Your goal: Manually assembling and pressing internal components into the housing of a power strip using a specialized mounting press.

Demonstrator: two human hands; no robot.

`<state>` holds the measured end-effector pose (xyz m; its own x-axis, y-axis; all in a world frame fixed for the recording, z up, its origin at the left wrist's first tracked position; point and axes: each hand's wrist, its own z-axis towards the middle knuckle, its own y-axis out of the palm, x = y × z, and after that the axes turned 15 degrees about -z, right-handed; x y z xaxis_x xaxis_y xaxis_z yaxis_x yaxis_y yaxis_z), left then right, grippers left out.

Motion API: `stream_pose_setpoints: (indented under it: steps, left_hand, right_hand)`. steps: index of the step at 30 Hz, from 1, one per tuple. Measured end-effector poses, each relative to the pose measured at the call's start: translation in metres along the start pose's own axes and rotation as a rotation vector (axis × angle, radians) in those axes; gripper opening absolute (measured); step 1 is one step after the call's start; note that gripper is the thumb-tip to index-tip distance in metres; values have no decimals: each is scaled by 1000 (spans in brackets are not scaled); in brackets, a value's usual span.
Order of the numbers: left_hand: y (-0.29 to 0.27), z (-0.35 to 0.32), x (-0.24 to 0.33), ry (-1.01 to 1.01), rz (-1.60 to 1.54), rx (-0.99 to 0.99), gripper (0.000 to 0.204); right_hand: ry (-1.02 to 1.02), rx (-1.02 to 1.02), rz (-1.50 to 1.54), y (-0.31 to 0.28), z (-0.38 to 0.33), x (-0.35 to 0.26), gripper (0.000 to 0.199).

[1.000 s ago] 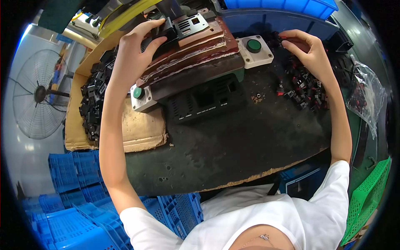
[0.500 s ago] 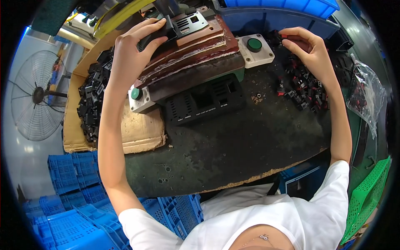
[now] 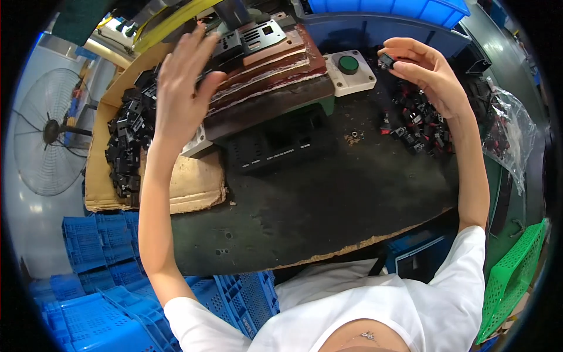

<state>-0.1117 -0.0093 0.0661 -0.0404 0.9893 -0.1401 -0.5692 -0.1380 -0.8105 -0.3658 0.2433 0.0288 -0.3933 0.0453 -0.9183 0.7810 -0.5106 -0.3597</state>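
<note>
While the left hand hovers with fingers spread wide and empty over the press block, the right hand pinches a small black switch at far right, just beside the green button box. More switches lie heaped below it.

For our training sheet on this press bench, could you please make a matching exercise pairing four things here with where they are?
Things:
1. small black part
2. green push button
3. cardboard box of black parts
4. green crate

Places:
A. far right, beside the bench
B. pinched in the right hand
C. under the left forearm, bench's left end
D. on a white housing right of the press

Pairs: 1-B, 2-D, 3-C, 4-A
</note>
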Motion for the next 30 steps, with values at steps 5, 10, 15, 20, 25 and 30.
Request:
stream_pose_setpoints:
  steps: [5,10,15,20,25,30]
  left_hand:
    - [-24,-60,-1,-381,-501,578,13]
    - [-13,-107,2,-668,-461,354,12]
    - [-10,-116,-1,-522,-372,133,16]
    - [-4,-115,1,-313,-302,121,24]
    - [-7,-120,9,-396,-411,101,35]
    - [-14,-120,14,-495,-487,57,38]
  right_hand:
    - [44,-134,300,2,3,2,31]
    - [-11,-172,210,11,3,3,23]
    - [-169,-178,-152,31,23,-30,16]
    - [-615,15,-584,65,60,-70,10]
    - [-620,-25,-719,86,90,-83,10]
    - [-617,-126,-650,92,104,-82,8]
